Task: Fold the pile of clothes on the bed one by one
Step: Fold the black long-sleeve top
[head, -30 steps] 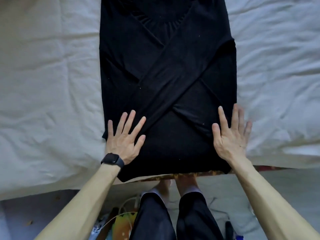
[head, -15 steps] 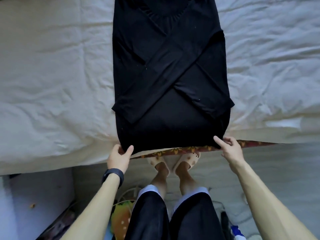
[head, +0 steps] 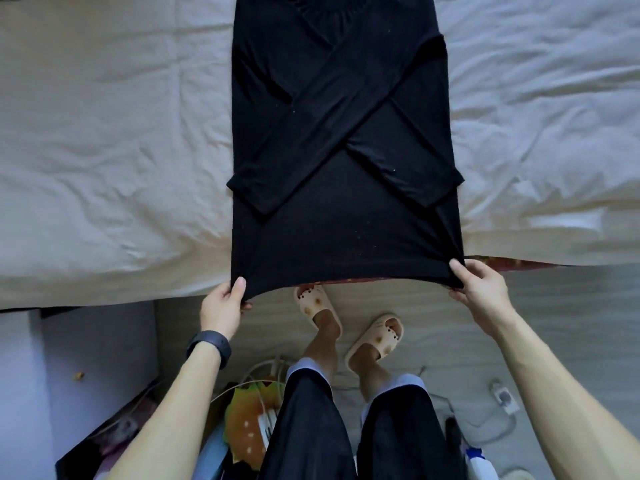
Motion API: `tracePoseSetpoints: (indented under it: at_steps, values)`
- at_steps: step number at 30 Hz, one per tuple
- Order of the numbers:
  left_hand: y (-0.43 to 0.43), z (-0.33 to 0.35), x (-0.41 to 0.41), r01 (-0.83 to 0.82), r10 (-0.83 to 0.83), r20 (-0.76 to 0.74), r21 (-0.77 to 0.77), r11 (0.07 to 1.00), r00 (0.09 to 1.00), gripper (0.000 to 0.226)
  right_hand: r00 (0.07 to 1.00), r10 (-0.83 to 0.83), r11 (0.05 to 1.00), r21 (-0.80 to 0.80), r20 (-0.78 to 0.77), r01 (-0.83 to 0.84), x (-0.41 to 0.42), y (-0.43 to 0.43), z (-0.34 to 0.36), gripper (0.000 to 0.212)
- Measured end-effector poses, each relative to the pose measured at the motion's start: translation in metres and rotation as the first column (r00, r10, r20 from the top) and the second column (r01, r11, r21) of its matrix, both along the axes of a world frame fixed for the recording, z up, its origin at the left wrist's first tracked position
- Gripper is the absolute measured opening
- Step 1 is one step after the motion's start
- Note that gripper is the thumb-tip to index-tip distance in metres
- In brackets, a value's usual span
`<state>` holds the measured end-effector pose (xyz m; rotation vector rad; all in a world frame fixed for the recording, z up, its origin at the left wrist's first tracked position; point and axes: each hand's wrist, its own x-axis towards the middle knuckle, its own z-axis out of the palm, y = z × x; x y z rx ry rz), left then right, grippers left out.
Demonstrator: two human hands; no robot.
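A bedroom in a home. Across the upper half of the frame, a bed (head: 554,81) under a creased off-white sheet (head: 104,150), with a patterned mattress edge (head: 502,263) peeking out at centre right. Below, pale wood-look floor (head: 571,306), cream slippers (head: 375,337) on bare feet, loose white cables (head: 273,363) at bottom centre, a plug adapter (head: 504,396) at lower right, colourful clutter (head: 242,420) along the bottom left.

Bed (head: 104,150) with wrinkled white sheet carries black long-sleeved top (head: 339,220) lying flat, sleeves crossed in an X beyond the fingers, hem off the bed edge between left-hand fingers (head: 239,285) and right-hand fingers (head: 456,270); pale floor (head: 571,306) nearer than the fingers bears beige slippers (head: 313,303), loose cables (head: 485,422).
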<state>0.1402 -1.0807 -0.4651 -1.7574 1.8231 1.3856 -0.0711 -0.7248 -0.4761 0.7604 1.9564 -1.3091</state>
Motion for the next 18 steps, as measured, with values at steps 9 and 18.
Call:
tracePoseSetpoints:
  at_steps: [9, 18]
  values:
    - [0.029, 0.094, 0.021, -0.045, 0.041, -0.059, -0.061, 0.997, 0.997, 0.029, 0.996, -0.045, 0.998, -0.040, -0.071, 0.042, 0.023, 0.025, 0.099, 0.012]
    - [0.087, 0.150, 0.092, -0.182, 0.183, -0.004, 0.089, 0.979, 0.983, 0.028, 0.997, -0.079, 0.997, 0.010, 0.002, 0.079, 0.083, 0.077, 0.160, 0.013]
